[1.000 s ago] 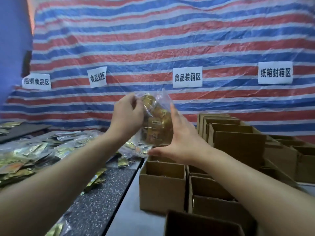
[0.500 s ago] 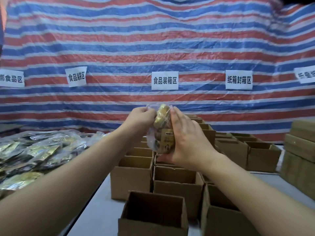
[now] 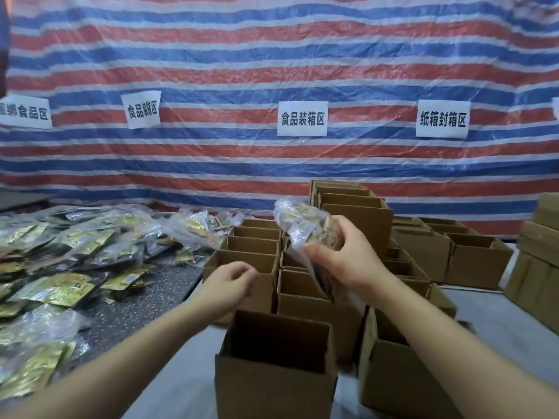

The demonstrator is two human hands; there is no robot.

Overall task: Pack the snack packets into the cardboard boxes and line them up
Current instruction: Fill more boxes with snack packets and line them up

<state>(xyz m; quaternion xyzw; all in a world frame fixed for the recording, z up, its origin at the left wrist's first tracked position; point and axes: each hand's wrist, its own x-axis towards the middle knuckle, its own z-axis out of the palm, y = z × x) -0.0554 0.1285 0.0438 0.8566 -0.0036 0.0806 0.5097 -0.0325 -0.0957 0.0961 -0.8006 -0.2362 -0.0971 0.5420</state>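
Observation:
My right hand (image 3: 343, 258) grips a clear plastic bag of gold snack packets (image 3: 302, 225), held above a cluster of open cardboard boxes (image 3: 305, 300). My left hand (image 3: 230, 285) hovers lower left of the bag, apart from it, fingers loosely curled and holding nothing, over the front edge of another open box (image 3: 242, 258). The nearest open box (image 3: 275, 370) stands empty just below both hands. More bagged and loose gold packets (image 3: 60, 285) lie heaped on the dark speckled surface at the left.
Rows of open boxes (image 3: 453, 249) run back to the striped tarp wall (image 3: 272, 71) with paper signs. Closed cartons (image 3: 541, 255) are stacked at the right edge. A taller box stack (image 3: 354, 204) stands behind the bag. Grey tabletop (image 3: 514, 322) shows at right.
My left hand has let go of the bag and dropped down and left. My right hand now holds the bag alone, lower over the boxes. The view has tilted down.

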